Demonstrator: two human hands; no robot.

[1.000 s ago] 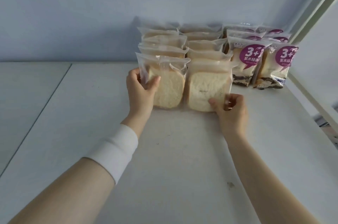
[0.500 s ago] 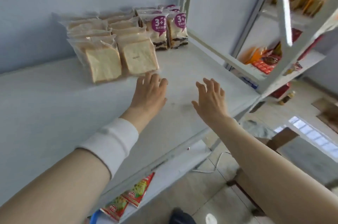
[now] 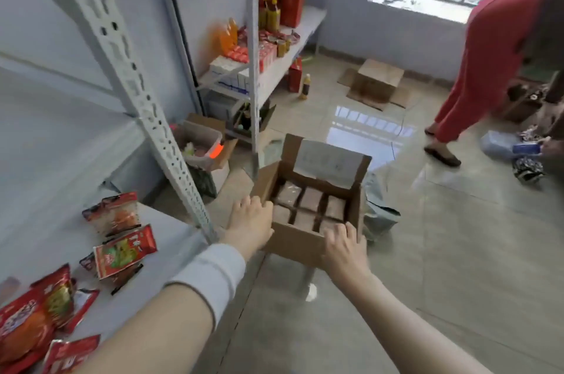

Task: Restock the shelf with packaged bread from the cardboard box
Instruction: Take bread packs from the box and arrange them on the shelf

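Observation:
An open cardboard box [image 3: 297, 241] sits low in front of me, beside the shelf's corner post. Several packaged bread slices [image 3: 311, 199] stand in rows inside it. My left hand [image 3: 251, 222] hovers over the box's near left corner, fingers relaxed and holding nothing. My right hand [image 3: 343, 247] is over the near right edge, fingers loosely spread, also holding nothing. Whether either hand touches the cardboard I cannot tell. The shelf level with the bread is out of view.
A white shelf board [image 3: 171, 239] at lower left carries red snack packets [image 3: 123, 253]. A perforated metal post [image 3: 137, 90] stands close to my left arm. Another rack with bottles and cartons [image 3: 268, 38] is behind. A person in red [image 3: 488, 62] bends at the right, near another box [image 3: 378, 80].
My hands left the bread packs on the shelf and swung down to the right. The view turned from the shelf to the cardboard box on the floor side.

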